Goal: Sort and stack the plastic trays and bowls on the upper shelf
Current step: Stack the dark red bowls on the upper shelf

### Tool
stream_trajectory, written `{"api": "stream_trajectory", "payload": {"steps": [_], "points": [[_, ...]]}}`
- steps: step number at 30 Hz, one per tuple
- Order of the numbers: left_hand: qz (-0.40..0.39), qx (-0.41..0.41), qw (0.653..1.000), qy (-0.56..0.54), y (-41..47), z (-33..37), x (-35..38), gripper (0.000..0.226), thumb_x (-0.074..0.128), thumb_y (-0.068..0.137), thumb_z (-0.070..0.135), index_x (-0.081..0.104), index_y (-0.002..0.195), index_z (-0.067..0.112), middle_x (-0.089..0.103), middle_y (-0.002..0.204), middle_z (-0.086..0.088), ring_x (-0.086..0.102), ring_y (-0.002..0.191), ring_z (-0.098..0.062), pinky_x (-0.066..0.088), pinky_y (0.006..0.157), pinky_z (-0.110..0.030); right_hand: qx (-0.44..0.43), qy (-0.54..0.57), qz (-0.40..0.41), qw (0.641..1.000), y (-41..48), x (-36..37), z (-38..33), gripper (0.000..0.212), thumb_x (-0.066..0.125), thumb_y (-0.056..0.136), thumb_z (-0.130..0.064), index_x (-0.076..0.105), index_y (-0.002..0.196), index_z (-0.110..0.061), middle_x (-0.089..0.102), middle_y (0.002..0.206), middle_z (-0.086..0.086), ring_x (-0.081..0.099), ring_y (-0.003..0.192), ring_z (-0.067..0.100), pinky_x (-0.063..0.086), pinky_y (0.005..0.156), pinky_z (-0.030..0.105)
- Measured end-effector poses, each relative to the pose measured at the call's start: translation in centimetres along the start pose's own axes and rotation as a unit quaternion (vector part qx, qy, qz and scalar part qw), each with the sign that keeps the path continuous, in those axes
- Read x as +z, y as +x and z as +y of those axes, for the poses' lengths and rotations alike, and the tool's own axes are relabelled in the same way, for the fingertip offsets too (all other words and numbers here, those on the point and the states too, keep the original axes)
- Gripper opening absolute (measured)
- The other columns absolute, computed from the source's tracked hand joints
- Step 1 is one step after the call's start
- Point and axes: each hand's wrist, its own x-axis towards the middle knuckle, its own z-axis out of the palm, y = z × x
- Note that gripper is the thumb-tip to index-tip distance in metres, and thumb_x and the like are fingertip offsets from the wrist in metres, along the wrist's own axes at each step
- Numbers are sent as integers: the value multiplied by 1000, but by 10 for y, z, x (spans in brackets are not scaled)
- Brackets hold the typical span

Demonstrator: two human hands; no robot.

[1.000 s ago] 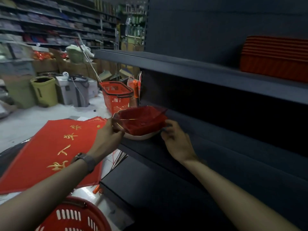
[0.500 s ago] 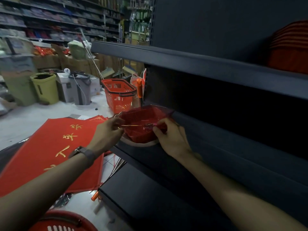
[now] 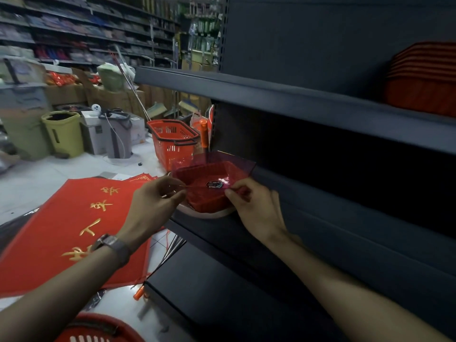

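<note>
Pinching the tray (image 3: 209,172) by its near rim — left hand (image 3: 150,206) at one corner, right hand (image 3: 259,211) at the other — we hold it level atop the bowl (image 3: 212,215) on the lower shelf (image 3: 345,218), probably to lift it.

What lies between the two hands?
Head view: the red plastic tray, its near rim pinched by the left hand and the right hand.

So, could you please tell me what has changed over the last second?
The right hand came up from beside the white bowl and now pinches the near rim of the red tray. The left hand slid from its left corner to that rim, pinching too. The tray still rests on the bowl.
</note>
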Motion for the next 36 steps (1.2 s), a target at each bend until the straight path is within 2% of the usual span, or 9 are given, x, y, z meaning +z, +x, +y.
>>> {"api": "stream_trajectory", "payload": {"steps": [5,10,14,17,19,22,27,33,36], "points": [[-16,-8,998,-68,-24,17,-17,34,86,86,24,73,117,29,77,115,12,74,106,-4,58,101,-40,0,28,8,1000,-25,-21,-22,6,76,95,-38,75,97,-33,76,86,-16,71,85,-2,55,78,14],[-64,-69,973,-210,-55,46,-33,96,89,77,20,37,156,37,56,127,24,72,96,10,57,74,-11,5,46,8,999,-61,-42,-44,8,77,94,-38,73,91,-32,76,83,-10,71,82,5,56,77,26],[-97,-74,954,-275,-84,65,-42,74,86,70,18,49,125,53,77,98,28,77,98,-4,62,81,-25,6,51,-1,999,-97,-62,-62,8,77,93,-40,74,94,-33,76,90,-18,72,88,-1,57,82,24],[-105,-72,946,-297,-104,76,-47,84,86,71,13,45,137,47,80,105,18,78,103,-15,56,98,-45,6,50,-13,999,-124,-78,-73,6,78,93,-37,74,93,-32,76,91,-17,72,89,-1,55,80,19],[-112,-73,939,-318,-117,84,-49,102,84,73,7,33,155,36,80,111,11,77,106,-17,59,95,-42,18,70,-11,997,-141,-90,-79,5,80,93,-31,75,93,-28,77,91,-16,73,90,-2,53,79,12],[-123,-59,940,-313,-137,97,-50,91,91,68,9,46,138,47,80,109,13,77,103,-9,61,79,-21,29,91,-11,995,-169,-112,-86,6,80,92,-24,76,97,-22,78,94,-16,73,94,-5,52,83,7],[-166,-32,929,-330,-164,123,-48,71,100,56,26,70,111,58,78,122,2,74,114,-16,59,91,-29,35,73,1,997,-211,-146,-93,6,74,96,-30,75,102,-27,77,101,-19,72,100,-5,50,86,8],[-207,0,917,-342,-189,156,-40,77,96,67,22,65,137,32,74,130,-5,69,125,-26,48,108,-46,66,106,46,991,-248,-181,-103,11,64,95,-46,70,104,-45,73,115,-18,70,110,0,52,101,29],[-232,12,912,-338,-203,176,-35,66,93,69,21,70,130,32,76,127,-5,69,125,-23,48,107,-42,92,142,77,983,-266,-198,-106,42,66,86,-59,55,127,-59,65,133,-20,66,120,0,50,110,36]]}}
